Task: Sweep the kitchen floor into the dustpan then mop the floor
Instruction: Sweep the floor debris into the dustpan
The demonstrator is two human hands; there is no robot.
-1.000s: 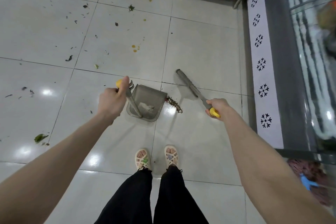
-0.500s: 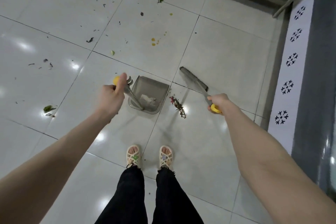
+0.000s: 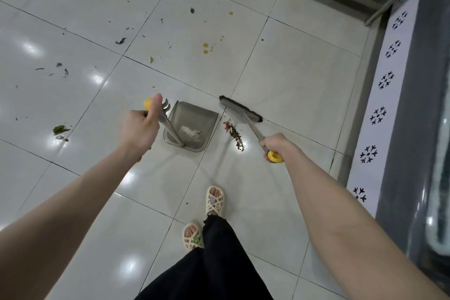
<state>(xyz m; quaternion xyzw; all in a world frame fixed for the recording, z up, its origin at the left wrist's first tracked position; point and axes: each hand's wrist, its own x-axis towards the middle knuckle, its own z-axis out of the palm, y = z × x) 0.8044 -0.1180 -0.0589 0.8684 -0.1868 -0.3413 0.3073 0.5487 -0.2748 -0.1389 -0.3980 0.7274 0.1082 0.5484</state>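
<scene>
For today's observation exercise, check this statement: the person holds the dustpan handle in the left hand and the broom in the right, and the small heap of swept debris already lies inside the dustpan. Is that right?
Not quite. In the head view, the debris heap lies on the floor between the dustpan and the broom, not inside the pan. The rest stands: left hand on the dustpan handle, right hand on the broom.

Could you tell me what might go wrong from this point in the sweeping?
The debris pile lies beside the dustpan, not at its open edge, so the broom may push it past. The yellow stains look wet; bristles could smear them. Leaf scraps left of the left hand could be missed.
</scene>
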